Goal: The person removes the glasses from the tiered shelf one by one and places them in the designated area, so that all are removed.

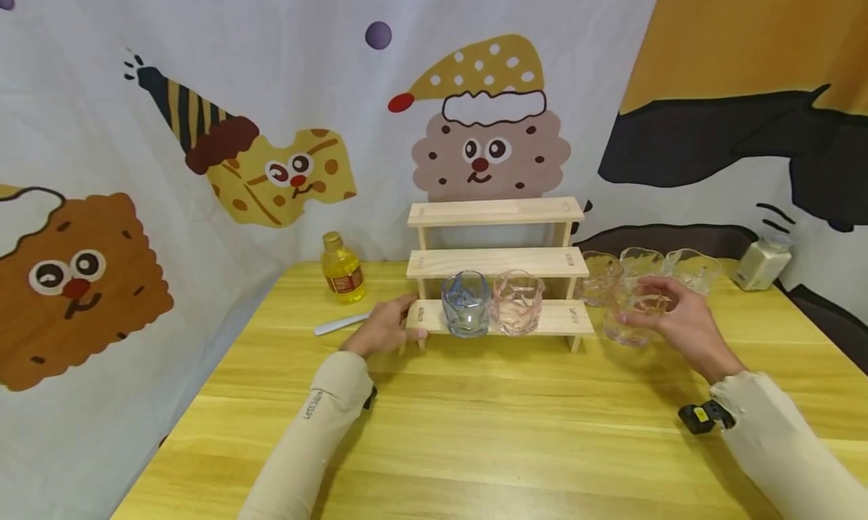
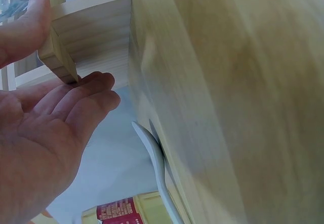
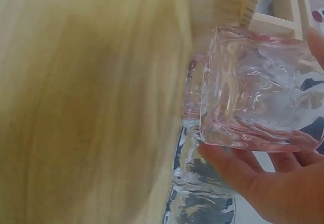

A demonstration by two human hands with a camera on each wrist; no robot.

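My left hand (image 1: 385, 325) grips the left end of the lowest step of a three-step wooden display stand (image 1: 498, 262). In the left wrist view its thumb and fingers (image 2: 96, 100) lie on opposite sides of the board. On that step stand a blue-tinted glass (image 1: 466, 305) and a pink-tinted glass (image 1: 518, 303), side by side. Right of the stand, my right hand (image 1: 685, 320) holds another pink-tinted glass (image 3: 258, 92) between thumb and fingers. The right wrist view shows this glass raised off the table.
Behind the right hand stand several glasses, one pinkish (image 1: 600, 275) and clear ones (image 1: 695, 267). A jar of pale contents (image 1: 765, 262) is at the far right. Left of the stand are a yellow oil bottle (image 1: 343, 270) and a white utensil handle (image 1: 339, 324). A printed cloth (image 1: 325, 68) hangs behind.
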